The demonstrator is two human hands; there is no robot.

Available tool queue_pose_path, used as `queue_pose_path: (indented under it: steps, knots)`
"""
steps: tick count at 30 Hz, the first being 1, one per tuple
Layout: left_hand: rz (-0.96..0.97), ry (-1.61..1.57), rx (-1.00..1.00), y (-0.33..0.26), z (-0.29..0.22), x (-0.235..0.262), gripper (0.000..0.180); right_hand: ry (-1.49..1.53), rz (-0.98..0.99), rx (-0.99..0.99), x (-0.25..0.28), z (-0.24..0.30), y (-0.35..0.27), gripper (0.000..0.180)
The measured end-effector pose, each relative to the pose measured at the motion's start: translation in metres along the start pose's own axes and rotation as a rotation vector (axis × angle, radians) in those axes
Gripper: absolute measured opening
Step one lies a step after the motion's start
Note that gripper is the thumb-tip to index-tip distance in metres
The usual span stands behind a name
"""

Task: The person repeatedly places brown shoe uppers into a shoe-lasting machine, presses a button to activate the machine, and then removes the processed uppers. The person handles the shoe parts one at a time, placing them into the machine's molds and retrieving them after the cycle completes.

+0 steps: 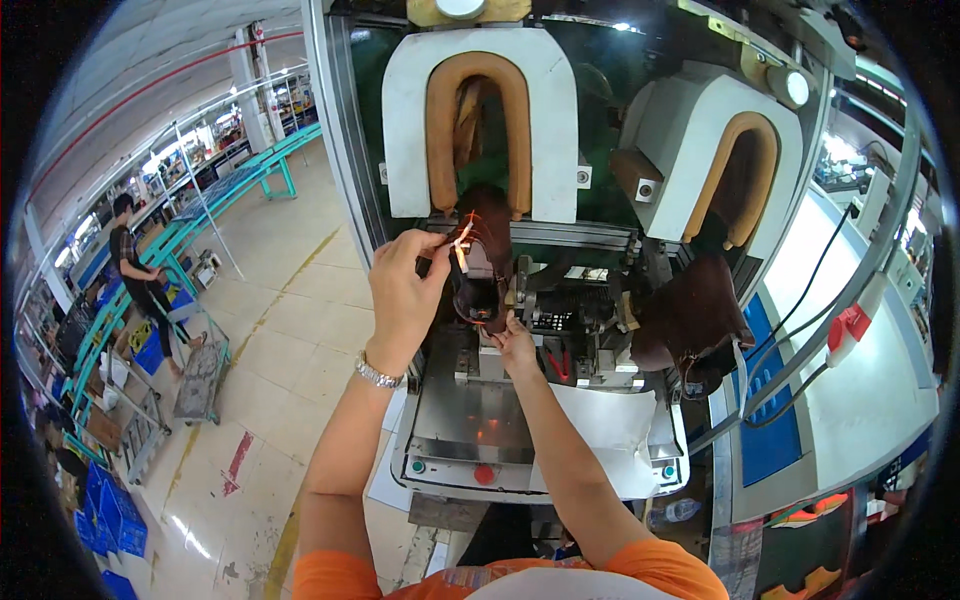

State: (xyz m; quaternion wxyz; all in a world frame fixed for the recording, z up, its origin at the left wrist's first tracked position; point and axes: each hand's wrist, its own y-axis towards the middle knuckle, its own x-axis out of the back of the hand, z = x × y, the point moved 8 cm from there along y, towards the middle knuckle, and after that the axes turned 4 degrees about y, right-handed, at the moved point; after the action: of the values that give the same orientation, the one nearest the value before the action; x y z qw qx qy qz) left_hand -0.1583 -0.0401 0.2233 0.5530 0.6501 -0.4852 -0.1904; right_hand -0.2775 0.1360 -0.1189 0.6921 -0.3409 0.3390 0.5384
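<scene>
A dark brown leather shoe upper [490, 225] stands at the machine's left station, below a U-shaped tan pad [440, 110] set in a white block. Bright orange-red light streaks cross its left side. My left hand [408, 285] pinches the upper's left edge between thumb and fingers. Lower down, my right hand [515, 347] grips the near end of the same upper, fingers curled under it. A second brown leather upper [690, 312] hangs at the right station, away from both hands.
Metal clamps [570, 305] sit between the stations. A white sheet [610, 430] lies on the machine's steel front, above a red button [484, 474]. At right stands a white and blue machine [860, 350]. Another person [140, 270] stands far left near a cart [203, 380].
</scene>
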Motion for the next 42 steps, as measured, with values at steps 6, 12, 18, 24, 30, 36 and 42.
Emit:
queue_pose_path:
  steps: [6,12,18,24,30,36,42]
  knots:
    - [-0.123,-0.057,-0.008,-0.013,0.007,0.002,0.011,-0.098,-0.106,-0.055,-0.006,0.000,-0.010,0.019]
    - [-0.111,-0.064,0.064,-0.013,0.008,-0.004,0.011,-0.079,-0.082,-0.042,0.008,0.009,-0.003,0.037]
    - [-0.134,-0.056,0.101,-0.016,-0.004,-0.010,0.015,-0.114,-0.055,-0.027,-0.008,0.005,-0.010,0.024]
    - [-0.097,0.127,-0.021,-0.017,-0.003,-0.007,0.015,-0.156,0.012,0.082,-0.019,0.009,-0.011,0.022]
    - [-0.078,0.055,0.020,-0.019,0.008,-0.013,0.017,-0.138,-0.066,0.198,-0.023,0.016,-0.013,0.024]
    - [-0.090,-0.028,0.072,-0.016,0.014,-0.011,0.016,-0.156,-0.077,0.242,-0.024,0.021,-0.022,0.019]
    - [-0.107,-0.023,0.078,-0.016,0.017,-0.010,0.015,-0.163,-0.113,0.235,-0.014,0.011,-0.019,0.010]
